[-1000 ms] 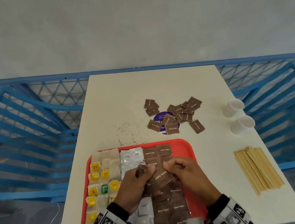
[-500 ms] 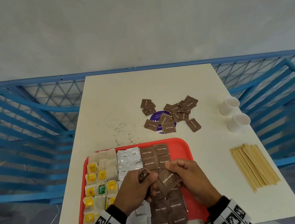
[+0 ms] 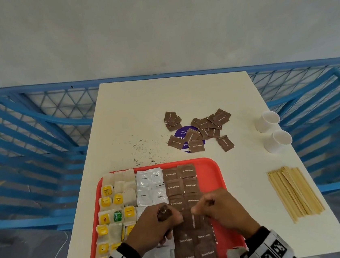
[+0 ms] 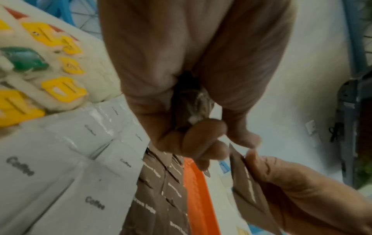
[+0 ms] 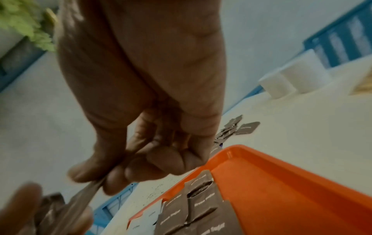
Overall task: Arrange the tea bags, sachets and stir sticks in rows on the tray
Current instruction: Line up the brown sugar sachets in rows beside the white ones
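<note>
Pinching one brown sugar sachet, right grip over tray

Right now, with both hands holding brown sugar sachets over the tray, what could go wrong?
1. The left hand grips a bunch of brown sachets; some could slip out and scatter onto the laid brown sugar rows.
2. The right hand pinches one sachet by its edge, so it may land crooked or overlap a neighbour.
3. Both wrists hang low over the tray, so a sleeve could nudge the coffee sachets out of line.
</note>
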The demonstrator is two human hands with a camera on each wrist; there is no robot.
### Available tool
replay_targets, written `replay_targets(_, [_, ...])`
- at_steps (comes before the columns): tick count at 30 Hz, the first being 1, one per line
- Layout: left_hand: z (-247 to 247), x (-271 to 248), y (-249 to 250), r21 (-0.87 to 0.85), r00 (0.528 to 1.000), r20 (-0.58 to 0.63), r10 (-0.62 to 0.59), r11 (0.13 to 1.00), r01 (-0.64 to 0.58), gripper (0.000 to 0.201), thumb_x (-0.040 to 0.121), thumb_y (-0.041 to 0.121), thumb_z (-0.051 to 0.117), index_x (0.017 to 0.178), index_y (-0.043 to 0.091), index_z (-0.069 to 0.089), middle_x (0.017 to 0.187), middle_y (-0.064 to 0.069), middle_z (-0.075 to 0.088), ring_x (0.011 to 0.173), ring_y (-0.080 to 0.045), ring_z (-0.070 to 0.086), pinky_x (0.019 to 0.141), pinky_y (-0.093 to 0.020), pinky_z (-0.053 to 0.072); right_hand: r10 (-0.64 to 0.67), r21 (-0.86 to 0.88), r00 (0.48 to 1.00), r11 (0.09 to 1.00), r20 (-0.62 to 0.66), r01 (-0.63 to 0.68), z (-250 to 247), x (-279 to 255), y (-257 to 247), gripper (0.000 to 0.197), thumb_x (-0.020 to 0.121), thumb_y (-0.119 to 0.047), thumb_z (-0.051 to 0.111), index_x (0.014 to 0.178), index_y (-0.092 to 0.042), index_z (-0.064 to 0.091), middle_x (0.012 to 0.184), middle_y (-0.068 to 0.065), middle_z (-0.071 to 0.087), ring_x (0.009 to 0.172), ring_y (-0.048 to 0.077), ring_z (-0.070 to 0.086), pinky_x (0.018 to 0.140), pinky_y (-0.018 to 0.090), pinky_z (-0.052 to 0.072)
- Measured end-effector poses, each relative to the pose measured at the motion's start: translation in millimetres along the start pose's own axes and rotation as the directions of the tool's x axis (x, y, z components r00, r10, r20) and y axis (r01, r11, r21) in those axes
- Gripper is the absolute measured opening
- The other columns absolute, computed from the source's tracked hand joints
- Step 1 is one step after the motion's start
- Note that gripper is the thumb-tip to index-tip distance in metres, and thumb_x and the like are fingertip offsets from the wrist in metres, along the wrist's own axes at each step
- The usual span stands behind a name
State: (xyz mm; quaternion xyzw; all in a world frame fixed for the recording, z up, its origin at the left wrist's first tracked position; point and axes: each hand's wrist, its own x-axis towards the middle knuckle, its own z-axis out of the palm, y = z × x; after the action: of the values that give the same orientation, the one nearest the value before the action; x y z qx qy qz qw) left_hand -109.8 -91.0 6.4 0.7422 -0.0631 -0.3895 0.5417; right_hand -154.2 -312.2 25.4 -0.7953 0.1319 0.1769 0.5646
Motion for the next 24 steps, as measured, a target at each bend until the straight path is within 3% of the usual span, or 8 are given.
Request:
replay_targets(4, [0.1,2.9,5.4,0.162,0.98,0.196,0.045,0.984,-0.078,0.011,0.085,0.027,0.078,0.088,0.018,0.072,0.057,0.006,0.062,0.046,-0.01,0.056,0.049,-0.022,0.043,-0.019,-0.134,0.986,0.99,0.166,0.042,2.0,5.2,-8.5,0.021,0.076,-0.032,0.083,0.064,-0.023,0.07,0.059,-0.013,0.066,0.056,-0.002,0.055,0.058,0.015,0.042])
replay_targets(5, [1.0,2.8,7.8,0.159,0.979,0.194,0.061,0.983,-0.093,0.006,0.086,0.025,0.077,0.082,0.025,0.072,0.056,0.007,0.062,0.046,-0.01,0.055,0.049,-0.021,0.043,-0.017,-0.124,0.992,0.992,0.128,0.033,2.4,7.0,-10.6,0.026,0.077,-0.035,0.082,0.063,-0.02,0.067,0.056,-0.011,0.063,0.054,0.0,0.053,0.056,0.016,0.042])
replay_targets(7, [2.3,3.8,8.3,0.07,0.991,0.115,0.065,0.995,-0.074,0.022,0.087,0.021,0.076,0.07,0.034,0.073,0.053,0.006,0.06,0.045,-0.012,0.053,0.047,-0.021,0.04,-0.007,-0.008,0.999,1.0,-0.043,0.007,5.6,8.6,-12.2,0.037,0.082,-0.043,0.076,0.061,-0.016,0.062,0.055,-0.007,0.062,0.051,0.002,0.053,0.056,0.02,0.043])
replay_targets(9, [4.7,6.1,5.5,-0.16,1.0,0.001,-0.007,0.987,0.007,0.023,0.088,0.018,0.075,0.068,0.029,0.073,0.053,0.005,0.059,0.046,-0.013,0.049,0.044,-0.022,0.036,0.015,0.162,0.99,0.987,-0.141,0.008,9.6,7.3,-11.8,0.04,0.083,-0.048,0.07,0.066,-0.013,0.065,0.061,-0.002,0.067,0.055,0.005,0.058,0.058,0.022,0.046])
replay_targets(12, [12.1,10.1,2.5,-0.41,0.987,-0.058,-0.147,0.905,0.111,0.012,0.088,0.019,0.074,0.079,0.015,0.067,0.062,-0.001,0.065,0.049,-0.015,0.049,0.044,-0.021,0.035,0.038,0.246,0.997,0.969,-0.073,-0.019,21.4,5.2,-7.0,0.019,0.086,-0.031,0.074,0.083,-0.012,0.075,0.074,0.009,0.074,0.062,0.012,0.063,0.061,0.025,0.051])
replay_targets(16, [16.2,12.4,-1.5,-0.421,0.977,-0.054,-0.205,0.892,0.164,0.019,0.089,0.026,0.073,0.087,0.008,0.069,0.089,-0.016,0.076,0.051,-0.016,0.053,0.044,-0.022,0.037,0.156,0.266,0.976,0.958,-0.154,-0.111,15.7,23.3,10.1,0.013,0.089,-0.021,0.072,0.085,-0.01,0.076,0.057,0.001,0.063,0.051,0.009,0.054,0.053,0.02,0.044])
replay_targets(21, [-3.5,9.0,-10.3,-0.4,0.96,-0.094,-0.265,0.893,0.208,0.032,0.092,0.029,0.069,0.098,-0.002,0.068,0.092,-0.015,0.076,0.055,-0.017,0.056,0.046,-0.023,0.041,0.143,0.037,0.97,0.99,-0.195,-0.138,-18.7,69.9,30.8,0.008,0.088,-0.017,0.072,0.083,-0.015,0.078,0.068,-0.01,0.071,0.057,-0.003,0.06,0.058,0.009,0.044])
replay_targets(24, [-11.7,3.0,-13.7,-0.392,0.956,-0.078,-0.284,0.89,0.233,0.033,0.093,0.033,0.066,0.097,0.0,0.069,0.093,-0.014,0.076,0.059,-0.018,0.058,0.048,-0.024,0.043,0.18,-0.031,0.97,0.982,-0.164,-0.187,-26.8,91.8,42.2,0.011,0.084,-0.02,0.078,0.076,-0.013,0.077,0.057,-0.012,0.065,0.051,-0.001,0.054,0.054,0.01,0.043])
